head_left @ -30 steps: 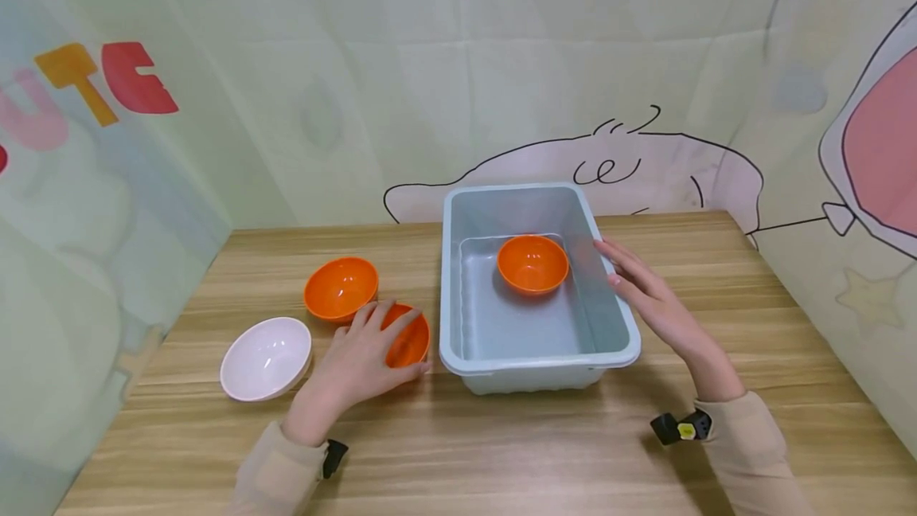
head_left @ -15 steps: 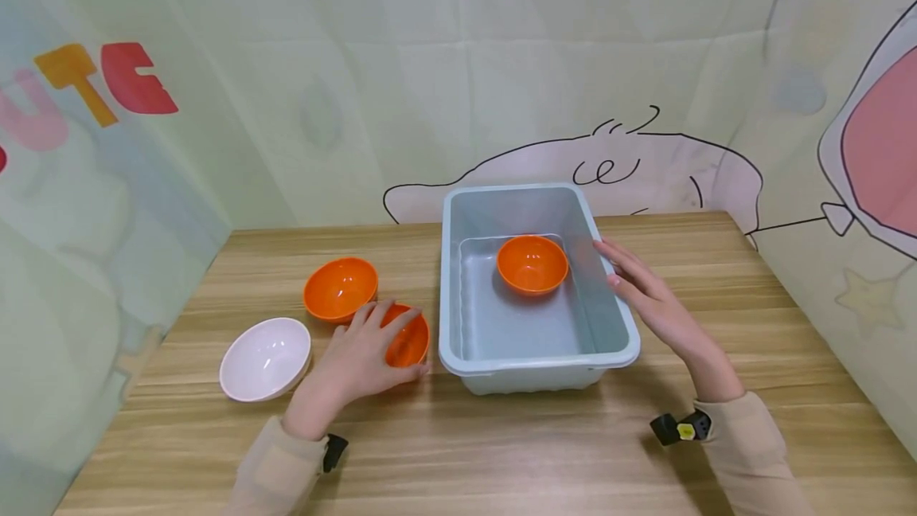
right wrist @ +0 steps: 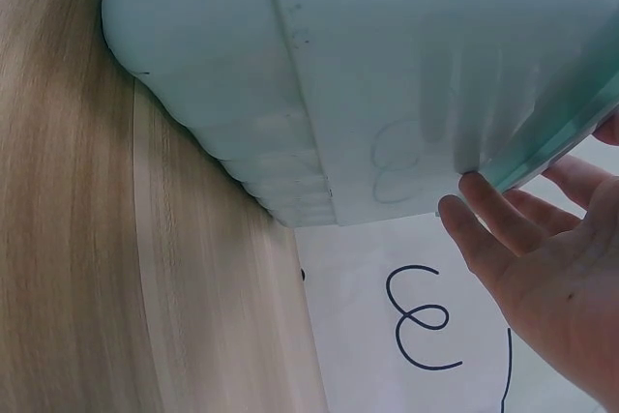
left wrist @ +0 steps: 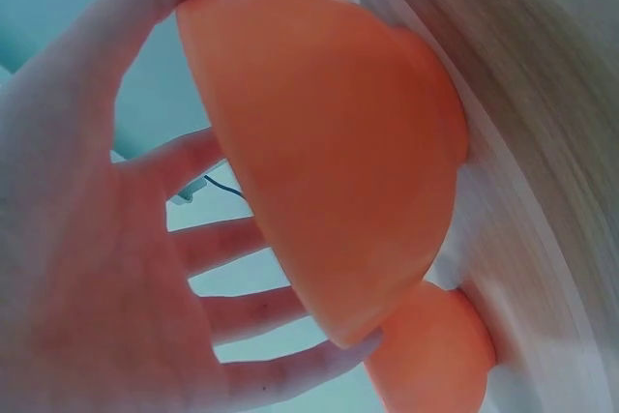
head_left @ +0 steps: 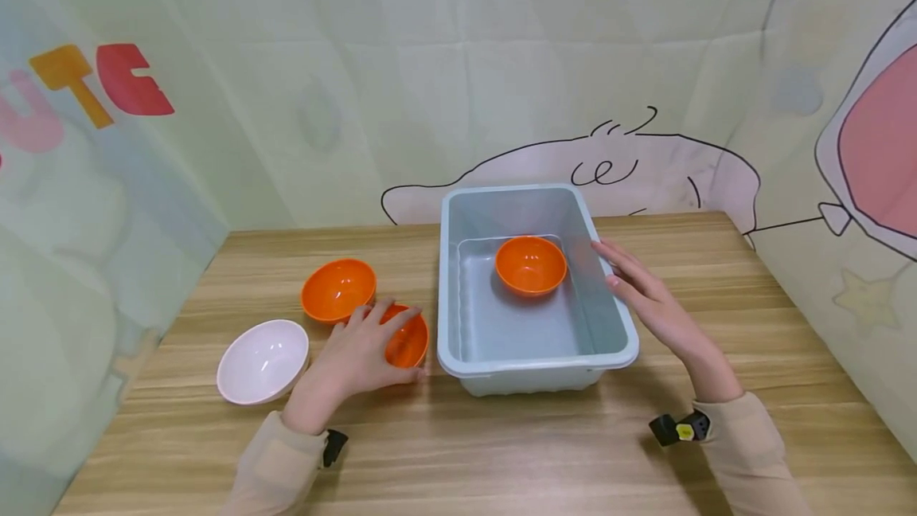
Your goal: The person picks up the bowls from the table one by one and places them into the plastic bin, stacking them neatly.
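My left hand (head_left: pixel 356 358) spans an orange bowl (head_left: pixel 410 341) left of the pale blue basin (head_left: pixel 451 369). In the left wrist view, thumb and little finger hold opposite sides of that bowl's rim, the other fingers spread across its mouth; its foot is at the tabletop. A second orange bowl (head_left: pixel 338 291) stands just behind, and a white bowl (head_left: pixel 263 362) to the left. Inside the basin sits another orange bowl (head_left: pixel 531 266). My right hand (head_left: pixel 662 313) touches the basin's right rim, its fingers fairly straight, some below the rim in the right wrist view.
The wooden table (head_left: pixel 501 460) runs back to a pale printed curtain (head_left: pixel 344 102) with a line drawing and a balloon. High basin walls stand between the left bowls and my right hand. A small black device (head_left: pixel 680 427) is strapped at the right wrist.
Both hands and all the bowls keep their places. The head view has shifted very slightly.
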A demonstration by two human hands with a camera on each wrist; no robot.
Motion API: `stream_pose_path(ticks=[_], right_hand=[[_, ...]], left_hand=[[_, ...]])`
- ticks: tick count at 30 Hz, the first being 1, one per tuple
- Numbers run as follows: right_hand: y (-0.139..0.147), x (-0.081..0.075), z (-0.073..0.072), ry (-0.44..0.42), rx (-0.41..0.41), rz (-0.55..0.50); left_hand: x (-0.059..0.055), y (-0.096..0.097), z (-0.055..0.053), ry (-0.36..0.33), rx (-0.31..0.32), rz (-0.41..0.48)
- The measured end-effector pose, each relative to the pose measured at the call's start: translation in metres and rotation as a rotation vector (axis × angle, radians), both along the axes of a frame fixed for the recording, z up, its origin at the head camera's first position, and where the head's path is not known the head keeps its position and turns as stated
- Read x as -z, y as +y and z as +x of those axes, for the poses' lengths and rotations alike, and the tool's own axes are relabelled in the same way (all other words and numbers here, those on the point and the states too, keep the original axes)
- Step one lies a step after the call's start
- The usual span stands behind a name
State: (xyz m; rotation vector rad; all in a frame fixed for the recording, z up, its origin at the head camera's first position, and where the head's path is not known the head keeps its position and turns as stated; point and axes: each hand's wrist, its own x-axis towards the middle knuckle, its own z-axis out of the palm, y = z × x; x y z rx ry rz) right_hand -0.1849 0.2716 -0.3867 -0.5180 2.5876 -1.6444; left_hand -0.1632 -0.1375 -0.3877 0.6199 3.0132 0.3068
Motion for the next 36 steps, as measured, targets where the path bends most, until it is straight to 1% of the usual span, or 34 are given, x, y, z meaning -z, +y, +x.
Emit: stream_pose_path(ticks=[4, 10, 23, 36], right_hand=[[-0.0005, -0.0009, 0.0002, 0.001, -0.003, 0.003], [-0.0019, -0.0029, 0.0023, 0.009, -0.007, 0.002], [-0.0018, -0.0031, 0.0019, 0.011, -0.011, 0.0], [-0.0012, -0.0029, 0.002, 0.01, -0.01, -0.006]], left_hand=[[0.0003, 0.0, -0.0006, 0.02, 0.003, -0.004], [0.0005, 0.0006, -0.001, 0.031, 0.005, -0.011], [0.0017, 0.0018, -0.0022, 0.03, 0.012, -0.006], [0.002, 0.0026, -0.003, 0.038, 0.021, -0.028]])
